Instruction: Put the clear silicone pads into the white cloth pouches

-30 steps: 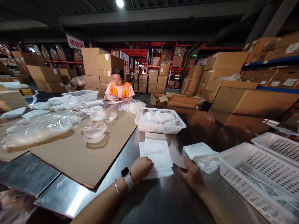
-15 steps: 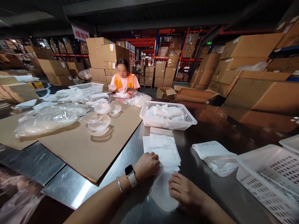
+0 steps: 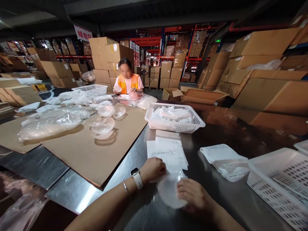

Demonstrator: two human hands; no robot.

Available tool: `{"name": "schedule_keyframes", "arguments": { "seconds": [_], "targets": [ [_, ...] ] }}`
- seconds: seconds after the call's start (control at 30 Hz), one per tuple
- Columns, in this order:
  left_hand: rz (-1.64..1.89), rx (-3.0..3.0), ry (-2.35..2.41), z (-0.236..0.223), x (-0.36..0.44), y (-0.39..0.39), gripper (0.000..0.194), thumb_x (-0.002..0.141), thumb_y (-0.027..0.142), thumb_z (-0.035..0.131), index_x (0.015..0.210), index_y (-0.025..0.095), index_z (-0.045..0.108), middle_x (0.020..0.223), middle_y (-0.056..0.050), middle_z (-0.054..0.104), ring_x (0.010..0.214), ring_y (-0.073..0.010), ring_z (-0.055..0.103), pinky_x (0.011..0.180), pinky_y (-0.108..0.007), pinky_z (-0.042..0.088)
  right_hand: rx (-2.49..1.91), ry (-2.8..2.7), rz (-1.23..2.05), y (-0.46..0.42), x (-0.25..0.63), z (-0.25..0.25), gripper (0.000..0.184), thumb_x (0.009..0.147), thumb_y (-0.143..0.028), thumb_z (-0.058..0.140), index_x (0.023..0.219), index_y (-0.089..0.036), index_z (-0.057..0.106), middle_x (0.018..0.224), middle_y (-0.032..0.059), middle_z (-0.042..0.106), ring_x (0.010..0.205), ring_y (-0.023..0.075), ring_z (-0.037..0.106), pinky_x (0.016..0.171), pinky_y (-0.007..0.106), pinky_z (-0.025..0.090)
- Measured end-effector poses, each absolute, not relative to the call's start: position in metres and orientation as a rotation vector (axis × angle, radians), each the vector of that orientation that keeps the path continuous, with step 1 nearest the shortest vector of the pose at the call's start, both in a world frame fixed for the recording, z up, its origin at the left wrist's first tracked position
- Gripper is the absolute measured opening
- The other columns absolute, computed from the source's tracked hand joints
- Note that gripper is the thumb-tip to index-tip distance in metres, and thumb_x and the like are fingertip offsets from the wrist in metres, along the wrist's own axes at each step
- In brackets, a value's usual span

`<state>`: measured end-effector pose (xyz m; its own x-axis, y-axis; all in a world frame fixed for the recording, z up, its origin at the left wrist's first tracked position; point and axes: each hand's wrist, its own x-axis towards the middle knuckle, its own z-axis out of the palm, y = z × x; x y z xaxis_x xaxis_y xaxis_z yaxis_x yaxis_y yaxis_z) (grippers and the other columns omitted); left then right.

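Note:
A translucent, round plastic bowl (image 3: 169,192) lies low over the metal table in front of me. My right hand (image 3: 194,194) grips its right edge with curled fingers. My left hand (image 3: 154,169), wearing a watch and a bracelet at the wrist, is closed at the bowl's upper left edge. Its fingertips are turned away, so what they pinch is hidden. Just beyond both hands lies a stack of flat white bags (image 3: 166,149) with dark print, the nearest reaching the bowl's far edge.
A white basket (image 3: 173,127) of white packets stands beyond the stack. On the right are more white bags (image 3: 222,157) and another basket (image 3: 264,183). To the left, cardboard (image 3: 79,157) bears clear bowls (image 3: 103,126) and a plastic bag (image 3: 55,122). A co-worker (image 3: 128,81) sits opposite.
The bowl and my right hand have shifted slightly away from me and right, against the white bags. My left hand has barely moved. The co-worker's hands have changed position.

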<state>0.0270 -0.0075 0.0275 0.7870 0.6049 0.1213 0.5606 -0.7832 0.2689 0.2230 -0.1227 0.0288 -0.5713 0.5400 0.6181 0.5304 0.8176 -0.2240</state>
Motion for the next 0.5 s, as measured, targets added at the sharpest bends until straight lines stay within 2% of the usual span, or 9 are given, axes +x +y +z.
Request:
{"name": "schedule_keyframes", "arguments": {
  "seconds": [0.07,0.13,0.27,0.37,0.5],
  "targets": [
    [0.274,2.747,0.893,0.028,0.026,-0.007,0.01,0.079,0.026,0.064,0.082,0.018,0.071,0.08,-0.004,0.068,0.069,-0.0161,0.061,0.061,-0.025,0.041,-0.951,-1.977,0.211,-0.125,0.225,0.028,0.007,0.079,-0.026,0.06,0.082,-0.022,0.065,0.075,0.0024,0.07,0.068,0.0184,0.066,0.068,0.029,0.057],
    [0.26,2.746,0.878,0.028,0.026,-0.008,0.015,0.075,0.03,0.068,0.084,0.019,0.071,0.08,-0.004,0.068,0.07,-0.0174,0.061,0.061,-0.025,0.041,-1.138,-1.588,0.361,-0.128,0.224,0.028,0.012,0.076,-0.028,0.063,0.086,-0.021,0.065,0.077,0.0043,0.071,0.065,0.0201,0.067,0.059,0.027,0.056],
    [0.2,2.803,0.917,0.03,0.026,-0.014,0.011,0.079,0.023,0.059,0.079,0.017,0.069,0.079,-0.006,0.067,0.071,-0.0194,0.062,0.062,-0.027,0.043,-1.151,-1.059,0.79,-0.134,0.217,0.037,0.032,0.069,-0.046,0.072,0.084,-0.019,0.063,0.071,0.0066,0.069,0.063,0.0216,0.065,0.057,0.03,0.055],
    [0.187,2.844,0.925,0.031,0.027,-0.017,0.018,0.082,0.016,0.05,0.077,0.015,0.067,0.08,-0.008,0.067,0.073,-0.0206,0.063,0.065,-0.028,0.045,-1.109,-0.974,0.955,-0.136,0.21,0.045,0.039,0.064,-0.053,0.075,0.078,-0.019,0.062,0.066,0.0063,0.066,0.06,0.0209,0.062,0.056,0.031,0.053],
    [0.144,2.869,0.895,0.034,0.026,-0.018,0.021,0.085,0.016,0.048,0.078,0.013,0.067,0.079,-0.01,0.067,0.073,-0.0216,0.064,0.068,-0.029,0.046,-1.125,-0.944,1.009,-0.139,0.208,0.047,0.039,0.065,-0.055,0.075,0.075,-0.02,0.062,0.066,0.0064,0.065,0.057,0.0193,0.059,0.054,0.031,0.051]
  ]
}}
